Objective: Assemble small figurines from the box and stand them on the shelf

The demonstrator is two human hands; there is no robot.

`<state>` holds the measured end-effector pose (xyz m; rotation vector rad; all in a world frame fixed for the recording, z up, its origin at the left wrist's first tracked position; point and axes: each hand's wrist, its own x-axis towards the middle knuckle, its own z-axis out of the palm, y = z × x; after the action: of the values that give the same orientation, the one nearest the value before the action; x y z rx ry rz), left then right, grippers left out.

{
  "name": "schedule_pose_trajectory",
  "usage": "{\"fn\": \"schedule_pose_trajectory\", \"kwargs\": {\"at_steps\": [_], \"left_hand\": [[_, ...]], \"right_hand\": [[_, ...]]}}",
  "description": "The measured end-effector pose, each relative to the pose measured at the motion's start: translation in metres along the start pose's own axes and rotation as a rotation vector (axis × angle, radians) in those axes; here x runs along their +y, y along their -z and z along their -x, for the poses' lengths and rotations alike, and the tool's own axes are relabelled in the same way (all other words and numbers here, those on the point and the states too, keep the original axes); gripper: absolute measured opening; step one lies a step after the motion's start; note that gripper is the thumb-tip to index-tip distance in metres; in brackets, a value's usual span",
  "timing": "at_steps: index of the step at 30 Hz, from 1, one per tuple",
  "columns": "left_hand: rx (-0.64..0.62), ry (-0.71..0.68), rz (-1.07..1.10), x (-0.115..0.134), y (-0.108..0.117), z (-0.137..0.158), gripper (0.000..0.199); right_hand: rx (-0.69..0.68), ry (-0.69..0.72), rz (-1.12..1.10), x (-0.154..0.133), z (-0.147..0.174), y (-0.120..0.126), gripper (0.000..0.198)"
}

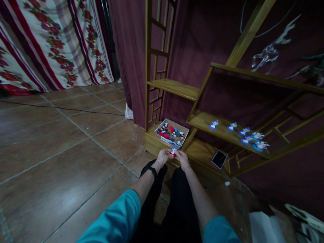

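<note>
Both my hands meet in front of the low shelf, fingers pinched around a small figurine (173, 151) with a blue-and-white top and a red base. My left hand (164, 156) grips it from the left; my right hand (182, 158) has it from the right. Just beyond my fingers is a shallow cardboard box (186, 132) with several small figures and red and dark pieces inside. On the middle shelf to the right stand several similar figurines, among them a blue-and-white one (214, 125) and a larger one on a blue base (260, 146).
A wooden display rack (174, 88) rises ahead with stepped shelves and upright posts. A phone (219, 159) lies on the lower shelf. A clear animal ornament (268, 54) stands on the upper right shelf. A dark cable (63, 108) crosses the tiled floor at left.
</note>
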<state>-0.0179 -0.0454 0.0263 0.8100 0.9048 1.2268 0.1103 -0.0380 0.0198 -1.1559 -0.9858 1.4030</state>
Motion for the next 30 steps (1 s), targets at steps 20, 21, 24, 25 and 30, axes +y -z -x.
{"fn": "schedule_pose_trajectory", "kwargs": {"at_steps": [20, 21, 24, 25, 30], "left_hand": [[-0.02, 0.065, 0.191, 0.011, 0.004, 0.003, 0.03], [-0.008, 0.053, 0.18, 0.011, 0.003, 0.004, 0.03], [0.002, 0.004, 0.124, 0.01, 0.001, 0.005, 0.028], [0.0, -0.02, 0.104, 0.009, 0.0, 0.006, 0.028], [0.005, -0.139, 0.061, 0.006, -0.002, 0.007, 0.045]], "right_hand": [[-0.06, 0.044, -0.165, 0.004, 0.005, -0.001, 0.038], [-0.069, 0.046, -0.154, 0.004, 0.005, -0.001, 0.038], [-0.105, 0.049, -0.126, 0.003, 0.005, -0.001, 0.038], [-0.116, 0.053, -0.124, 0.002, 0.005, -0.001, 0.04], [-0.081, 0.117, -0.117, 0.0, 0.006, -0.006, 0.037]]}}
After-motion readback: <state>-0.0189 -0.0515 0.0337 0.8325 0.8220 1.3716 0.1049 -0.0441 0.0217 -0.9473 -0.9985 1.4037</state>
